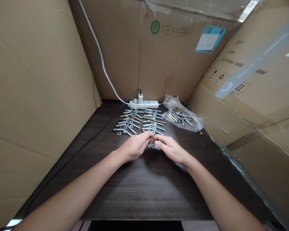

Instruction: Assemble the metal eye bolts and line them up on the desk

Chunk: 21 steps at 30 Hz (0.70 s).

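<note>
Near the middle of the table, my left hand [136,147] and my right hand [170,148] meet at the fingertips. A silver bolt [152,145] shows between them, partly covered by my right thumb and fingers, which are closed on it. My left fingers are bent and pressed together; what they hold is too small and hidden to make out. Just beyond my hands lie rows of bolts with sleeves [132,120], silver and some brass-coloured. Small washers [119,133] lie among them.
A clear plastic bag [194,123] with more bolts and sleeves lies at the back right. Behind the rows is a white power strip [149,104] with a plugged-in adapter. A black cable [86,141] crosses the left side. Cardboard walls [115,48] enclose the table.
</note>
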Tool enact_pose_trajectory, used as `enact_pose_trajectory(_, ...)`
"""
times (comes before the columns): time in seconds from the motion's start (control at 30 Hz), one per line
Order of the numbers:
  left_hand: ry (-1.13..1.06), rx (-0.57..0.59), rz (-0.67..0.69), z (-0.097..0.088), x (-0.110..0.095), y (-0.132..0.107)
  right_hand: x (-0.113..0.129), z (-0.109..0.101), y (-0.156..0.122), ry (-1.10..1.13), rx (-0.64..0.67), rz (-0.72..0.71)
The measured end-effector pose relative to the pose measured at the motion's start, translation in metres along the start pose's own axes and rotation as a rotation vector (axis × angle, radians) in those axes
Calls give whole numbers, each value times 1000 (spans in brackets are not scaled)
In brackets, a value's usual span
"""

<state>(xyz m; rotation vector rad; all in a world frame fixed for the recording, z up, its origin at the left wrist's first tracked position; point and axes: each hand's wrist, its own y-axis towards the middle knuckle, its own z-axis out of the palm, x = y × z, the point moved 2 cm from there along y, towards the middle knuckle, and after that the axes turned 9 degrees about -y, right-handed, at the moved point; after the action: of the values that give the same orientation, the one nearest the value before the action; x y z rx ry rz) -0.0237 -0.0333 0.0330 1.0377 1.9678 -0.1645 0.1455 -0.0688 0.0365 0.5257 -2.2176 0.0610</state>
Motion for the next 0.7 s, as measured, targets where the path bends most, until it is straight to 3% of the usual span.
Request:
enact_pose_trajectory(0.1,-35,-5,19,2,-4,0,6,3,-2,-109,4,-61)
enact_pose_trajectory(0.37,16,-57,-40,1,1,0,-16,-1,0,-59,-288,-49)
enact_pose_trajectory(0.57,-15,-153,-26,8,7,14,-17,-2,2,-162,-267,-19)
enact_pose_trajectory(0.7,-20,-156,-6,12,8,23,-18,-3,1,-163,-234,63)
